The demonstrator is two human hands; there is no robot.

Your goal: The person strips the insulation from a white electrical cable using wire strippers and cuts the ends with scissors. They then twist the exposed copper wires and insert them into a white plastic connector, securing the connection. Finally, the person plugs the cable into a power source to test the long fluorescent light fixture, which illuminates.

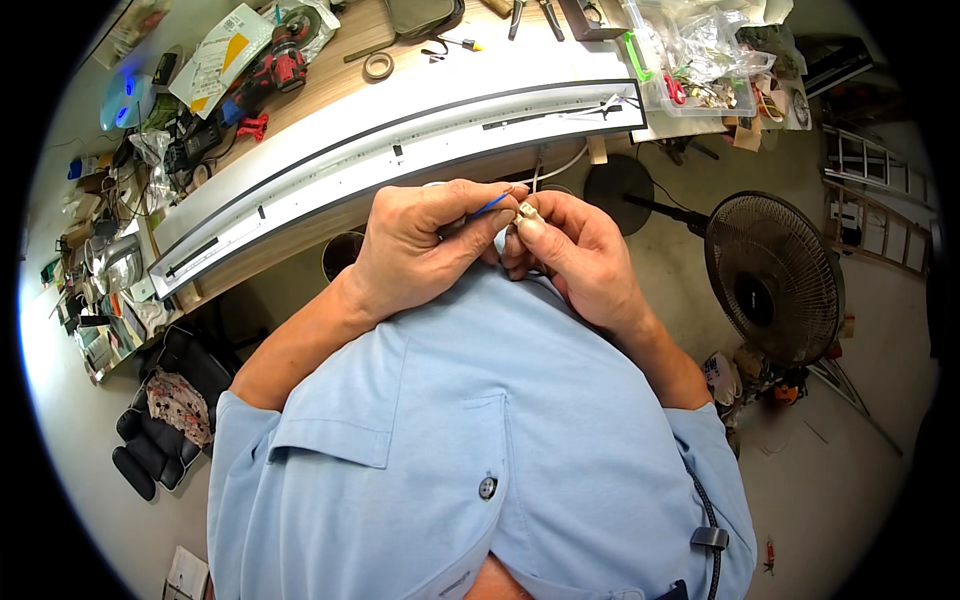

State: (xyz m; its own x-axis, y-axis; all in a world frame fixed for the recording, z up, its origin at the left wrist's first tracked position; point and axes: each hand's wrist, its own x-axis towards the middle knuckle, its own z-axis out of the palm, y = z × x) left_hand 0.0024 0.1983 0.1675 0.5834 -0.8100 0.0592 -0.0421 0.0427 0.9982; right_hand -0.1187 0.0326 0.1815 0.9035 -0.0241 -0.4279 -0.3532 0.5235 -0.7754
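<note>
Close in front of my blue shirt, both hands meet at the table's near edge. My left hand (415,243) is closed, with thumb and forefinger pinching a thin blue wire (490,206). My right hand (588,250) holds a small cream-coloured connector (527,213) between thumb and fingers. The wire's end lies near the connector; whether it is inserted cannot be made out. Just beyond my hands, a long white light fixture housing (345,168) with black edges lies across the table. White cable (564,172) runs down behind my right hand.
A red cordless grinder (287,66), a tape roll (378,66) and a grey pouch (424,16) lie at the back. A clear plastic bin (700,100) of parts stands far right. A pedestal fan (775,278) stands right, a black chair (165,445) left, and ladders (880,190) far right.
</note>
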